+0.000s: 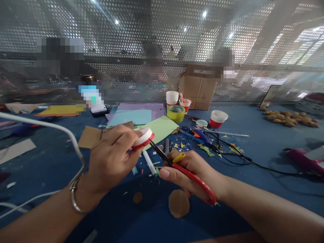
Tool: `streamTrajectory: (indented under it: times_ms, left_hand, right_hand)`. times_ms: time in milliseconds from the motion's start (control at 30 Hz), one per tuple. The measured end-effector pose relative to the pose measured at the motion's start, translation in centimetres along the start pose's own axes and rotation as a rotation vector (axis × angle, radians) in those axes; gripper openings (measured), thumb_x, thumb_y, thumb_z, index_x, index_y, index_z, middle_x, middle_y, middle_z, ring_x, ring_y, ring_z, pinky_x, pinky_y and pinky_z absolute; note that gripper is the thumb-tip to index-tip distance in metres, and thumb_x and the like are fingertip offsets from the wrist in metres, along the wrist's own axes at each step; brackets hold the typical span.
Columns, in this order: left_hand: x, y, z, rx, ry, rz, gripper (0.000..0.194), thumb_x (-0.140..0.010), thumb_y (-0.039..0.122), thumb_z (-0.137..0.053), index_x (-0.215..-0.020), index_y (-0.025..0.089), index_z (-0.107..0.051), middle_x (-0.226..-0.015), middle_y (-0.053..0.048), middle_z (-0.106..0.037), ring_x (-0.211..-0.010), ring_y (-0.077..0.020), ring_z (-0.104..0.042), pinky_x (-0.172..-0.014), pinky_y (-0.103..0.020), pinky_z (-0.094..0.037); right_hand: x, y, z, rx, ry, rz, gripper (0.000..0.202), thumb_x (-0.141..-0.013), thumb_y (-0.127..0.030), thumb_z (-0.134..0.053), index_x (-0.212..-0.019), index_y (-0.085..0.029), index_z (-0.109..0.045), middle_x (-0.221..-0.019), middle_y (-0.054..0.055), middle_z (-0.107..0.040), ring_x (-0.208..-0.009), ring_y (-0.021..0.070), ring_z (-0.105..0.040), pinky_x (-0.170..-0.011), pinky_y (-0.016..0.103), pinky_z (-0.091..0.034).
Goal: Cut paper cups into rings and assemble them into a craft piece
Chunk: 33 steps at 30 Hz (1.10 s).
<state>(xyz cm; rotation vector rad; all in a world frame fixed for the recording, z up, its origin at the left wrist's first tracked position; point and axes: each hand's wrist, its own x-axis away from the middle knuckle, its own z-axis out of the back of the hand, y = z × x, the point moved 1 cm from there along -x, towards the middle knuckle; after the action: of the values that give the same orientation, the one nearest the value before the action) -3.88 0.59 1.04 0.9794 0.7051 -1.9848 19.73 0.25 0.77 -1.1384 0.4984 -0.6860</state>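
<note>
My left hand (113,152) is closed on a small red and white paper cup piece (143,137), held up above the table. In my right hand (189,172) are red-handled scissors (194,180), whose dark blades point up and left, with the tips at the red edge of the cup piece. A yellow tube (178,157) shows by the right fingers. Between the hands lies a white marker (150,164) with a teal end. Nearer to me are a large brown cardboard disc (179,203) and a smaller one (137,197).
Behind stand stacked paper cups (172,98), yellow tape (175,114), another cup (218,119) and a cardboard box (198,87). A blue glue gun (198,135) with black cable lies right of green paper (163,128). A white cable (63,128) arches at left.
</note>
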Motion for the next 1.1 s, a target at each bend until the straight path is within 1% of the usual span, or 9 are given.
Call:
streamTrajectory:
  times_ms: [67, 200, 300, 467, 600, 767, 867, 967, 1100]
  left_hand:
    - [0.0, 0.2, -0.1, -0.005, 0.012, 0.011, 0.008, -0.096, 0.023, -0.068, -0.094, 0.027, -0.061, -0.088, -0.002, -0.074, -0.088, -0.0246, -0.074, -0.077, -0.038, -0.055]
    - [0.0, 0.4, -0.2, -0.007, -0.039, 0.032, 0.015, -0.1, 0.027, -0.065, -0.089, 0.028, -0.055, -0.085, -0.001, -0.069, -0.081, -0.023, -0.07, -0.072, -0.036, -0.052]
    - [0.0, 0.4, -0.3, -0.005, -0.044, 0.029, 0.02, -0.101, 0.028, -0.064, -0.086, 0.027, -0.051, -0.082, -0.001, -0.066, -0.077, -0.0216, -0.068, -0.068, -0.035, -0.05]
    - [0.0, 0.4, -0.2, 0.015, -0.043, 0.038, 0.022, -0.1, 0.027, -0.064, -0.083, 0.026, -0.05, -0.08, 0.0, -0.063, -0.07, -0.0189, -0.063, -0.059, -0.032, -0.043]
    - [-0.1, 0.5, 0.1, 0.012, -0.077, 0.023, 0.015, -0.101, 0.026, -0.063, -0.088, 0.025, -0.055, -0.082, -0.001, -0.064, -0.072, -0.0194, -0.064, -0.06, -0.032, -0.043]
    - [-0.3, 0.6, 0.4, -0.024, -0.073, 0.004, 0.005, -0.099, 0.025, -0.064, -0.094, 0.025, -0.063, -0.081, -0.002, -0.067, -0.072, -0.0214, -0.067, -0.059, -0.033, -0.043]
    - [-0.4, 0.6, 0.4, -0.057, -0.081, -0.019, 0.005, -0.097, 0.021, -0.066, -0.093, 0.023, -0.064, -0.083, -0.004, -0.07, -0.072, -0.0234, -0.07, -0.061, -0.035, -0.046]
    - [-0.3, 0.1, 0.7, -0.049, -0.049, -0.094, 0.005, -0.096, 0.017, -0.066, -0.1, 0.021, -0.066, -0.09, -0.007, -0.075, -0.082, -0.0264, -0.074, -0.068, -0.037, -0.053]
    - [-0.1, -1.1, 1.4, -0.006, 0.041, -0.244, 0.03, -0.094, 0.01, -0.067, -0.123, 0.019, -0.068, -0.111, -0.01, -0.078, -0.1, -0.025, -0.078, -0.085, -0.035, -0.062]
  right_hand:
    - [-0.1, 0.1, -0.1, 0.004, 0.003, 0.021, 0.057, -0.096, -0.063, -0.068, -0.068, -0.02, -0.045, -0.061, -0.007, -0.041, -0.05, 0.006, -0.039, -0.048, 0.022, -0.029]
    - [-0.2, 0.5, -0.5, 0.014, 0.071, 0.0, 0.06, -0.096, -0.065, -0.067, -0.064, -0.021, -0.042, -0.054, -0.008, -0.039, -0.048, 0.0058, -0.036, -0.047, 0.023, -0.026]
    - [-0.3, 0.5, -0.7, 0.027, 0.106, -0.02, 0.059, -0.096, -0.064, -0.067, -0.065, -0.022, -0.04, -0.051, -0.008, -0.038, -0.047, 0.006, -0.034, -0.046, 0.023, -0.024]
    - [-0.3, 0.4, -0.8, 0.032, 0.108, 0.001, 0.058, -0.098, -0.058, -0.068, -0.063, -0.021, -0.04, -0.049, -0.008, -0.037, -0.047, 0.0062, -0.032, -0.047, 0.023, -0.024]
    - [-0.4, 0.6, -0.7, 0.036, 0.116, -0.004, 0.058, -0.097, -0.059, -0.068, -0.063, -0.021, -0.04, -0.051, -0.008, -0.036, -0.048, 0.0062, -0.031, -0.047, 0.023, -0.022]
    - [-0.5, 0.7, -0.8, 0.106, 0.116, 0.005, 0.056, -0.1, -0.058, -0.064, -0.063, -0.019, -0.049, -0.054, -0.007, -0.037, -0.05, 0.0066, -0.032, -0.048, 0.023, -0.023]
    - [-0.4, 0.5, -0.8, 0.157, 0.137, 0.0, 0.054, -0.101, -0.052, -0.063, -0.061, -0.017, -0.051, -0.056, -0.006, -0.04, -0.049, 0.0061, -0.035, -0.047, 0.023, -0.024]
    - [-0.1, -0.2, -0.7, 0.145, 0.123, 0.007, 0.052, -0.102, -0.046, -0.063, -0.061, -0.017, -0.051, -0.055, -0.005, -0.042, -0.048, 0.0053, -0.038, -0.046, 0.021, -0.026]
    - [0.3, -1.2, -0.5, 0.011, 0.042, -0.044, 0.048, -0.101, -0.046, -0.064, -0.063, -0.018, -0.053, -0.047, -0.007, -0.044, -0.042, 0.0048, -0.04, -0.044, 0.019, -0.029]
